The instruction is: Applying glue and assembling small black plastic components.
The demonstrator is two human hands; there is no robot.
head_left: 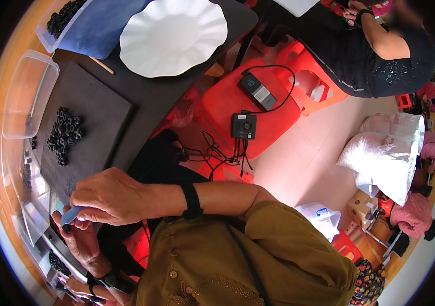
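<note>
My right hand [109, 196] reaches across to the left, its fingers closed round a small blue tool [71, 214] whose working end I cannot make out. Below it, my left hand [83, 248] pinches a small black part [66, 229] right at the tool's tip. Just beyond both hands lies a dark flat board [101, 104]. A loose heap of small black rings [65, 133], probably rubber, rests on that board. A clear plastic tub [32, 92] stands along the board's left side, and a thin wooden stick [101, 65] lies past its far edge.
A white scalloped dish [174, 36] and a blue bin [106, 31] with black parts occupy the table's far end. On a red stool [284, 115] sit two black devices with cables. Another person [386, 56] works at far right; a co-worker's hand [74, 285] shows lower left. White sacks [386, 148] stand right.
</note>
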